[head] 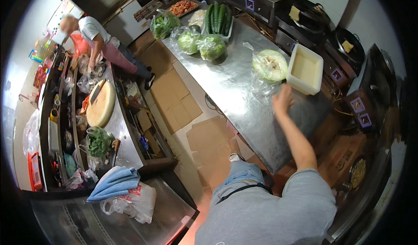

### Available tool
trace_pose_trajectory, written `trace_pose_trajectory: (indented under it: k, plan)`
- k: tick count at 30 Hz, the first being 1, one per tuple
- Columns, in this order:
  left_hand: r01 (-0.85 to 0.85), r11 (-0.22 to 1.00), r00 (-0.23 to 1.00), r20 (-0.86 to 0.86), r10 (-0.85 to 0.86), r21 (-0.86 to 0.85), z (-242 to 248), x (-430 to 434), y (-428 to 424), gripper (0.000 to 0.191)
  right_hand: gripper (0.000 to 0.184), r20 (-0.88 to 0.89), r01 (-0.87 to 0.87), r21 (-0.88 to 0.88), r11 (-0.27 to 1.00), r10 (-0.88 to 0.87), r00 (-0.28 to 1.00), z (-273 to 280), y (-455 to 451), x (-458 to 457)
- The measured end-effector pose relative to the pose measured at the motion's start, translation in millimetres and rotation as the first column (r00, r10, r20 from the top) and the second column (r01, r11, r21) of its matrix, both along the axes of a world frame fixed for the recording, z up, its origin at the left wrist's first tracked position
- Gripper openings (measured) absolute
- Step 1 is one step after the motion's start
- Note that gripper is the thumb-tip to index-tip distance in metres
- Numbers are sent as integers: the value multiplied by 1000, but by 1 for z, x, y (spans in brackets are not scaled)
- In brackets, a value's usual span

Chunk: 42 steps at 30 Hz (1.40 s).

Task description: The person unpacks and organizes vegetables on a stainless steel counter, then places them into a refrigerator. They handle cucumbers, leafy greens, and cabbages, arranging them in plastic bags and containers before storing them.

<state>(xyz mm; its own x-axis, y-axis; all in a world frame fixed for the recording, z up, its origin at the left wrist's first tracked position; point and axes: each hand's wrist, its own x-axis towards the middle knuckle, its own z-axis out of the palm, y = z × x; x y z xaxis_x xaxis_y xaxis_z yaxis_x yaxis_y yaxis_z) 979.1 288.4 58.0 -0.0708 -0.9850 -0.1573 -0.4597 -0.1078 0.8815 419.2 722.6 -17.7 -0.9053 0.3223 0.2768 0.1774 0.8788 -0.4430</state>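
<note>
My right hand [283, 99] reaches over the steel table [238, 111], somewhat blurred, its fingers apart and nothing seen in it. Its fingertips are close to the near left corner of a white plastic tub [305, 68]; whether they touch is not clear. Left of the tub lies a large cut pale-green melon or gourd [269, 65] in clear plastic film, cut face up. Loose clear plastic [264, 91] spreads just left of my hand. My left hand is out of view.
Bagged cabbages [211, 47], a tray of bitter gourds or cucumbers [218, 19] and bagged greens [164, 24] stand at the table's far end. Woks [349, 45] line the right. A co-worker [101, 39] stands at the left counter, near a round chopping board [104, 106]. Cardboard [209, 137] covers the floor.
</note>
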Motion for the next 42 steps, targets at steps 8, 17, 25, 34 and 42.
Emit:
trace_pose_trajectory:
  k: [8,17,25,34,42]
  plan:
    - [-549,835,829,-102,550,38,-10,195,12,69,49,299,-61,209,976,-5,954,-8,127,-79]
    - [-293,941,916,231,327,-169,-26,238,119,44,58,-337,-806,-129,577,739,583,8,-165,111]
    - [545,814,834,-230,-502,200,13,193,155,47,96,-682,-658,-119,-744,543,-490,187,-299,471]
    - [112,971,992,-74,-98,209,-120,174,-64,35,84,-710,-978,-167,-129,703,28,161,-279,433]
    - [-407,868,828,-286,482,286,-217,97,-276,67,68,-622,-718,-678,161,396,676,162,-353,369]
